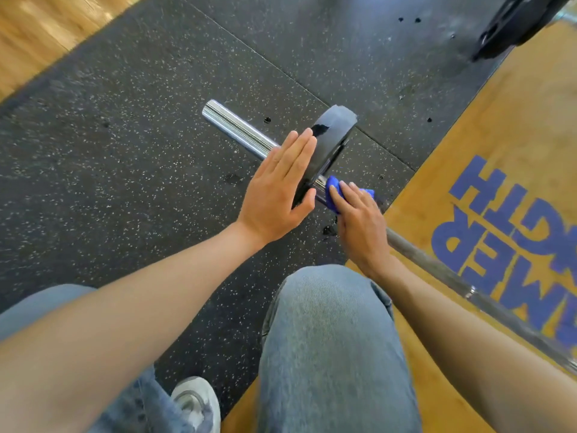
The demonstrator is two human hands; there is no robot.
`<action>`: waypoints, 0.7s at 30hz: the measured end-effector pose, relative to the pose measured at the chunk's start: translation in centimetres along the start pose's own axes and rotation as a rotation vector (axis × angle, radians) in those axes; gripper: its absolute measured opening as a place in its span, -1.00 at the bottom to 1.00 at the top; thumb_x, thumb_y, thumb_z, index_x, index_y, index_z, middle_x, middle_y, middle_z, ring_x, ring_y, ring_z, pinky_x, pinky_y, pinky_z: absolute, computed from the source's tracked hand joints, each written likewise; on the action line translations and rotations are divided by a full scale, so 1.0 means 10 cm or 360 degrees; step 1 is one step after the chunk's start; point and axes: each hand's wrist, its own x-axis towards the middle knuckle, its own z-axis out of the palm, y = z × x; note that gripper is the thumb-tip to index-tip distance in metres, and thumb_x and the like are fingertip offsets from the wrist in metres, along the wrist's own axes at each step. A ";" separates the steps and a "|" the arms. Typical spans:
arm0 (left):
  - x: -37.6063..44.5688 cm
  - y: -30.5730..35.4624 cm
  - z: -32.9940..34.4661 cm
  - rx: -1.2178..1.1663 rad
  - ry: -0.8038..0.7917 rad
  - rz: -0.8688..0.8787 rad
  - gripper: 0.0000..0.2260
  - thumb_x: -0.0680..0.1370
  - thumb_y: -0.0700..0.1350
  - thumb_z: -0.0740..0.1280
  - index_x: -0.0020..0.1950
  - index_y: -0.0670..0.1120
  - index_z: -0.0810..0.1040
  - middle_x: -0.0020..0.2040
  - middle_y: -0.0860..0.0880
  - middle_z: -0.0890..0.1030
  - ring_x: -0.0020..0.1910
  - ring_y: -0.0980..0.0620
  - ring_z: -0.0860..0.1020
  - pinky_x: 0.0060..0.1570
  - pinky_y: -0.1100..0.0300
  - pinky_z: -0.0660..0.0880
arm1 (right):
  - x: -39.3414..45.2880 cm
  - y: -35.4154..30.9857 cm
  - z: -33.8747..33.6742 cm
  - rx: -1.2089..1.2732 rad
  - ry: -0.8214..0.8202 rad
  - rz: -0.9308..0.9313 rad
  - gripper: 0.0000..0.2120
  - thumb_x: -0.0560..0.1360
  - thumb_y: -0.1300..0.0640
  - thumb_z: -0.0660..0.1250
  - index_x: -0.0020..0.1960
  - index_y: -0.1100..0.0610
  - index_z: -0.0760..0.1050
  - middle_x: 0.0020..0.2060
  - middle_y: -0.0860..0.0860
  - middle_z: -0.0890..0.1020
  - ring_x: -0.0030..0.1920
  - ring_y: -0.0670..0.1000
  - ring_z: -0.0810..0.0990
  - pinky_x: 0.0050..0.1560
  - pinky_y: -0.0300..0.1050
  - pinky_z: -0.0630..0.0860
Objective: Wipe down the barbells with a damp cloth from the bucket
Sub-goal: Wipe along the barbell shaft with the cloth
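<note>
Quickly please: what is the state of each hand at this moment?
Left hand: open, flat against the black weight plate.
Right hand: closed, pressing the blue cloth on the steel barbell.

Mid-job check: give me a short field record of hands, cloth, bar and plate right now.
left hand: flat, fingers straight, pressed against the outer face of the weight plate
right hand: holds the blue cloth on the barbell, just inside the plate
sleeve end: bare chrome, pointing away
floor: speckled rubber mat, wet spots near the cloth
bucket: not in view
</note>
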 end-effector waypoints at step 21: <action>-0.16 0.18 -0.09 0.0368 0.0021 -0.0023 -0.34 0.69 0.18 0.10 0.65 -0.21 0.10 0.66 -0.14 0.11 0.66 -0.11 0.02 0.60 -0.08 0.06 | -0.24 -0.35 0.26 -0.0072 0.0003 -0.0080 -0.46 0.56 0.26 0.17 0.54 0.22 0.33 0.51 0.18 0.39 0.52 0.20 0.34 0.52 0.11 0.26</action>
